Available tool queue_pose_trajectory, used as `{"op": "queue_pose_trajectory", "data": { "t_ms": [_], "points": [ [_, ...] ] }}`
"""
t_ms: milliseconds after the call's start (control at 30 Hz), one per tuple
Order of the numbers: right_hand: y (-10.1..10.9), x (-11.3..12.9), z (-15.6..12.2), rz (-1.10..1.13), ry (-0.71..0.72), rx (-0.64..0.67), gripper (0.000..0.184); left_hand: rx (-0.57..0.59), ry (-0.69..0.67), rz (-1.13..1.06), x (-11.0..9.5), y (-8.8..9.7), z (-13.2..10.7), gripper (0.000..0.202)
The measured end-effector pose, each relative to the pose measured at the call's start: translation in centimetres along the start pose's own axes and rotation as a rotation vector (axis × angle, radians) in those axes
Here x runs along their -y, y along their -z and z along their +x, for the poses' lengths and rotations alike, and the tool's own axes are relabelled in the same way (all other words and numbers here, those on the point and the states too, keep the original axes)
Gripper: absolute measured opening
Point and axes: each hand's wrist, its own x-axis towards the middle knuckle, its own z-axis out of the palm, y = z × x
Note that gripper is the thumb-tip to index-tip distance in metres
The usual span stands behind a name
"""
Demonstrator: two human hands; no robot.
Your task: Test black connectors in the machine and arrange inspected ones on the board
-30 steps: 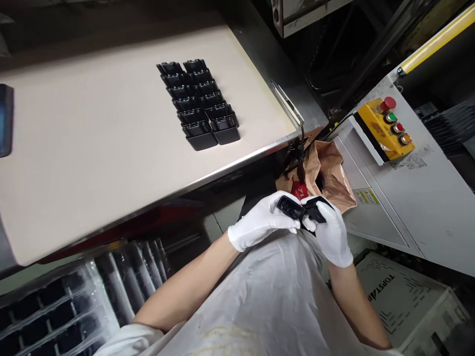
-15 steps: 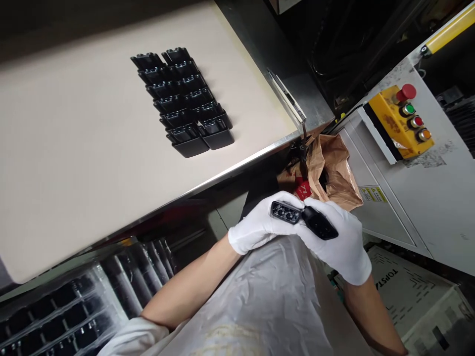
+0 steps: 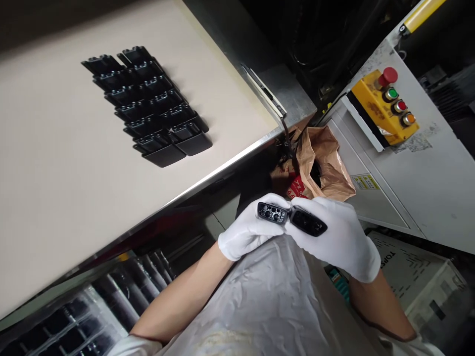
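At chest height, just above a crumpled white plastic apron point(image 3: 260, 301), we list the left hand point(image 3: 248, 232) and right hand point(image 3: 334, 237), both in white cotton gloves. The hands are closed and meet at the fingertips. The left hand grips a black moulded plastic connector housing point(image 3: 272, 213), its face with round holes turned upward. The right hand grips a second black plastic housing point(image 3: 308, 221), which touches the first end to end.

Just beyond the hands we enter a creased brown paper bag point(image 3: 322, 163) with a red printed mark point(image 3: 298, 189). Lower left, we note black trays in clear plastic wrap point(image 3: 70, 321). Lower right lies a pale printed cardboard box point(image 3: 415, 272).

Farther off stands a cream worktop point(image 3: 92, 222) with a steel edge, carrying black plastic housings point(image 3: 146, 104) packed in two touching columns. Beside it, we log a grey machine panel point(image 3: 371, 198) bearing a yellow control box point(image 3: 384, 106) with red, green and orange buttons.
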Motion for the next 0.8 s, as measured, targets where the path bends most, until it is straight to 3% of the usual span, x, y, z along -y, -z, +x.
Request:
{"op": "queue_pose_trajectory", "data": {
  "t_ms": [200,500,700,800],
  "points": [
    [-0.4,-0.4,0.1,0.089,-0.048,0.102,0.020,-0.034,0.055,-0.018,0.0,-0.2,-0.3,0.036],
    [-1.4,-1.4,-0.6,0.355,-0.062,0.042,0.007,-0.002,0.038,-0.054,1.1,0.6,-0.2,0.033],
    [-2.5,-2.1,-1.4,0.606,-0.265,0.037,0.029,-0.056,0.063,-0.059,1.2,0.4,-0.5,0.031],
    [-3.3,-2.7,-2.0,0.787,-0.398,0.068,0.042,-0.043,0.053,-0.066,1.3,0.6,-0.5,0.043]
  ]
}}
